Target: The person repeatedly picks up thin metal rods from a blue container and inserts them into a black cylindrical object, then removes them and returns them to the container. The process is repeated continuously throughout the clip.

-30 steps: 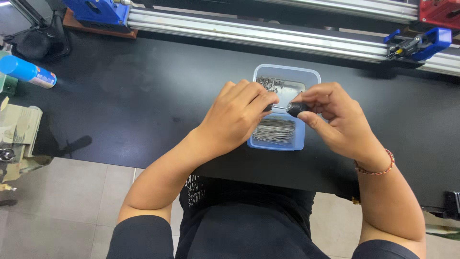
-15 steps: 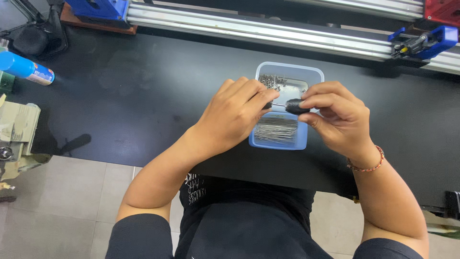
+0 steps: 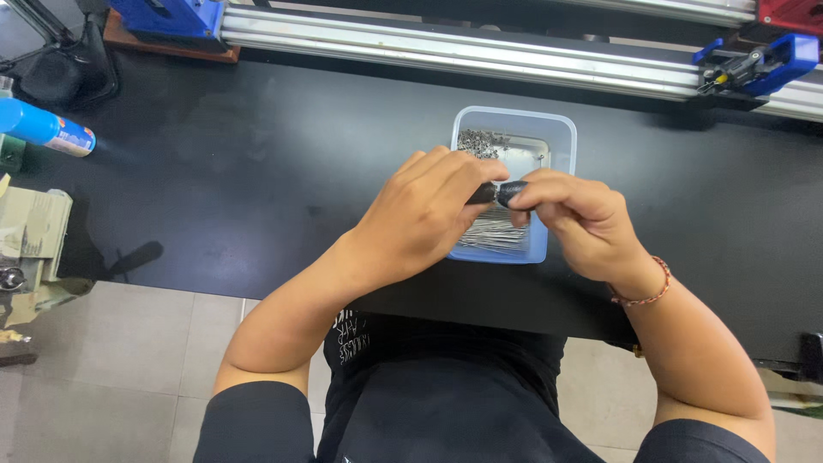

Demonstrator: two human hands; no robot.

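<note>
Both hands are meeting over a light blue plastic tub (image 3: 557, 137), which is sitting near the middle of the black tabletop (image 3: 257, 171), a bit toward the front edge. The left hand (image 3: 424, 219) is curled shut w/ its fingertips pinching one end of a small black part (image 3: 500, 192). The right hand (image 3: 579, 223) is also curled shut, pinching the other end of that same part. So the part is being held up in the air, just above the tub, between the 2 hands.

How far along: it looks like work in the middle, not the start or end. The part looks like 2 short dark bits being pushed or twisted together, but the fingers are hiding the join, so can't tell if it's done. The tub is holding lots more bits, so there seems to be plenty left.

Counting:
- tub: 1
- black part in hands: 1 (maybe 2 halves, can't tell)
- pile of thin silver pins (image 3: 493, 236) at the tub's near end: 1 pile, too many to count
- heap of tiny metal bits (image 3: 480, 143) at the tub's far end: 1 heap, too small to count
- long silver rail (image 3: 446, 56) along the back edge: 1
- blue clamps: 2, one (image 3: 167, 13) at the back left corner, one (image 3: 759, 60) at the back right
- blue spray can (image 3: 43, 127) by the left edge: 1
- bead bracelet (image 3: 643, 287) on the right wrist: 1
</note>
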